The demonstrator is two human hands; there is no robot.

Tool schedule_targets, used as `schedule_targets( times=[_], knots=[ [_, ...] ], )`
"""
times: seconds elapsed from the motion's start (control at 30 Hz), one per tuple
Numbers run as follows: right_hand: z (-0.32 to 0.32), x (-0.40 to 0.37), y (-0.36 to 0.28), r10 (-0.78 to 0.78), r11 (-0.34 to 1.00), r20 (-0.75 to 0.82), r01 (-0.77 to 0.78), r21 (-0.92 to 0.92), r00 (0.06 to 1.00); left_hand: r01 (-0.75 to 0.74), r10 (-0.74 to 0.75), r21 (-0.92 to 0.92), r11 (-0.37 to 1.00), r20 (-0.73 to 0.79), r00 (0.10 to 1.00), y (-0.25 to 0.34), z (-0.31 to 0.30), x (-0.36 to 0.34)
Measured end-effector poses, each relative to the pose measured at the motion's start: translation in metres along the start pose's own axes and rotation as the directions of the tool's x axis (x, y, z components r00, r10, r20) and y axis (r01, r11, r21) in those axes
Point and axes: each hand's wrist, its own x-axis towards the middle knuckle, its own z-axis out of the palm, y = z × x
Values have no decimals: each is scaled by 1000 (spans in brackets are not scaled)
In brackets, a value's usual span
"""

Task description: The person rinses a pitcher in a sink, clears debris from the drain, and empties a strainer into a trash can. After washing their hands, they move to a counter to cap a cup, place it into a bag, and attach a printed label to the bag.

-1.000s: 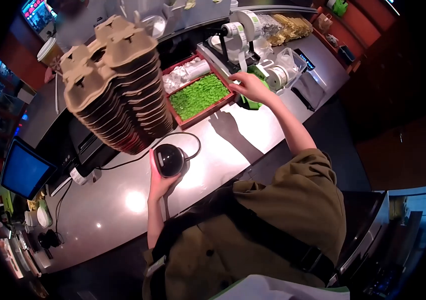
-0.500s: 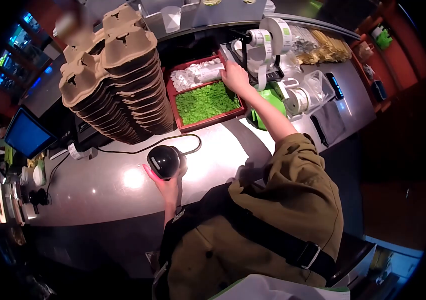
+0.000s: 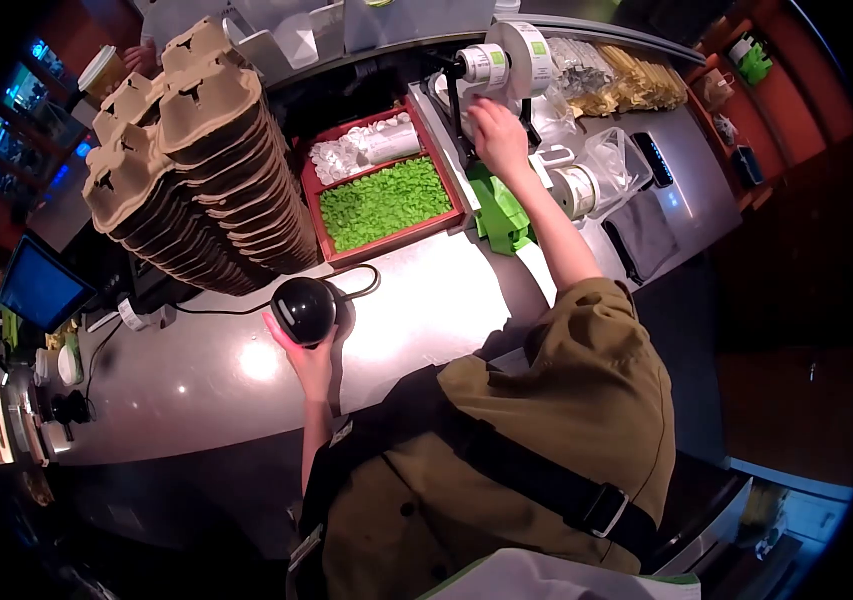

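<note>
No writing can be read anywhere: the print on the label rolls point(image 3: 508, 56) is too small, and only green patches on white stock show. The rolls sit on a black dispenser stand point(image 3: 454, 100) at the far side of the tabletop point(image 3: 196, 390). The right hand point(image 3: 499, 138) reaches up to that stand just below the rolls, fingers bent against it. Whether it pinches a label cannot be told.

The left hand point(image 3: 310, 362) is closed from below around a black scanner point(image 3: 301, 308), a rounded, glossy dome with a small pale mark on its face. It rests near the middle of the tabletop, and a reddish glow falls on the fingers beside it. Its black cable point(image 3: 364, 288) loops away to the right and runs back left towards the stack.

Just beyond the scanner lies a red tray point(image 3: 398, 236) with two compartments. The nearer one is full of small green pieces point(image 3: 383, 203), the farther one holds white wrapped items point(image 3: 356, 152). To its left leans a tall stack of brown cardboard cup carriers point(image 3: 196, 160). A blue monitor screen point(image 3: 38, 290) stands at the far left. Right of the tray lie a green folded item point(image 3: 501, 212), a white roll point(image 3: 576, 192), a clear plastic container point(image 3: 618, 158) and a dark cloth point(image 3: 643, 235). Packs of yellowish straws point(image 3: 631, 85) lie farther back on the right.
</note>
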Motion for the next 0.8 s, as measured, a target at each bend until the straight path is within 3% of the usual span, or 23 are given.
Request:
schedule_targets(
  times=[0.07,0.13,0.17,0.27,0.37,0.5,0.57,0.67,0.8],
  knots=[
    [5,-2,12,182,980,142,-167,-112,973,-13,8,70,997,68,998,12,-3,5],
    [9,-6,32,63,994,153,-49,-99,986,-80,60,149,986,135,989,11,-12,5],
    [4,-7,34,42,996,184,-26,-89,982,-21,-13,143,989,234,972,11,-19,4],
    [-4,-10,39,17,987,252,25,-161,967,-76,53,161,984,143,988,-9,-39,-5],
    [-2,-15,43,-75,956,169,119,-267,983,95,-86,185,978,-56,995,6,-56,-7],
    [-23,-5,22,-76,947,145,116,-299,987,-15,50,136,991,-256,965,17,-71,3],
    [-22,-9,25,-59,932,212,130,-339,976,-48,75,112,993,-254,964,35,-67,3],
    [-12,-6,29,-153,905,145,198,-376,978,-115,136,97,989,-250,959,66,-52,5],
    [-12,-8,27,-67,931,239,147,-334,969,-215,238,123,969,-219,946,79,-45,9]
  ],
)
